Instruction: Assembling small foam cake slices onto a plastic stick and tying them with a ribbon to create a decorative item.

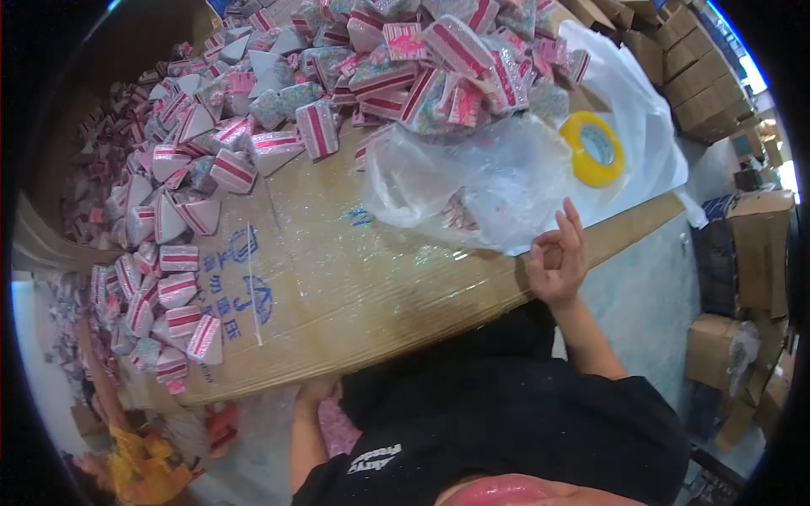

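Observation:
My right hand [557, 261] is raised over the front edge of the cardboard surface, beside a clear plastic bag [489, 181]. Two of its fingers stretch upward, while the thumb and another finger curve toward each other; nothing shows between them. Inside the bag lie a few small pink-and-white pieces [460, 212]. My left hand [319, 390] is low at the near edge of the cardboard [337, 295], its fingers mostly hidden. A large heap of wrapped toy cake slices [316, 131], white with pink stripes, covers the far and left parts of the surface.
A yellow tape roll [596, 149] lies on white plastic sheeting [645, 126] right of the bag. Stacked cardboard boxes [700, 76] stand at the far right, more boxes [717, 350] on the floor. At lower left is another person's yellow garment [143, 464].

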Motion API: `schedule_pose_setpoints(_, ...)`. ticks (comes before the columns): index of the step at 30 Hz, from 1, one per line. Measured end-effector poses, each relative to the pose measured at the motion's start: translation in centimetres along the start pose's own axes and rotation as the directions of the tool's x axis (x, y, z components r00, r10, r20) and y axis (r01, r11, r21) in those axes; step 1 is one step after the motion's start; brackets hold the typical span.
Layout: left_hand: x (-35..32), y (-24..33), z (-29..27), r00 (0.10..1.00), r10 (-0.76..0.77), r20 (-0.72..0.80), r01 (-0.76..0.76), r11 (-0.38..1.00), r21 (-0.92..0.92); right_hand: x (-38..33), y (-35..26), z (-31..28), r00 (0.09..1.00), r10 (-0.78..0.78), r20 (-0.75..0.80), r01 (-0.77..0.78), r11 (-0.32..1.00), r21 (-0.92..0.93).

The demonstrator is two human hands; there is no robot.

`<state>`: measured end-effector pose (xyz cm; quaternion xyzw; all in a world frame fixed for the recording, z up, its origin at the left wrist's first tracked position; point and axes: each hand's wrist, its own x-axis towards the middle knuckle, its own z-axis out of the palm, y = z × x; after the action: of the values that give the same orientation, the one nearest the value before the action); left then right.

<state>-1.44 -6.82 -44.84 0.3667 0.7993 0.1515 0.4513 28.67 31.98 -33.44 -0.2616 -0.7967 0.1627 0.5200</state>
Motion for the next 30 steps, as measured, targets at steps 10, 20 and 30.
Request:
schedule_pose_setpoints(10, 0.1, 1.2, -1.2, 0.993, -0.118, -0.004, 0.116, 0.973, 0.201, -0.5, 0.8, 0.4, 0.983, 0.152, 0.103, -0.166, 0.976, 0.138)
schedule_pose_setpoints(20, -2.2, -2.6, -7.7, 0.995, -0.104, -0.001, 0.104, 0.993, 0.058, -0.7, 0.4, 0.9, 0.974, 0.218, 0.068, -0.22, 0.975, 0.034)
schedule_pose_setpoints(30, 1.6, -4.0, -1.5, 0.952, -0.098, 0.29, 0.144, 0.979, -0.144, 0.6, -1.4, 1.1, 0.962, 0.25, 0.11, -0.249, 0.968, -0.019)
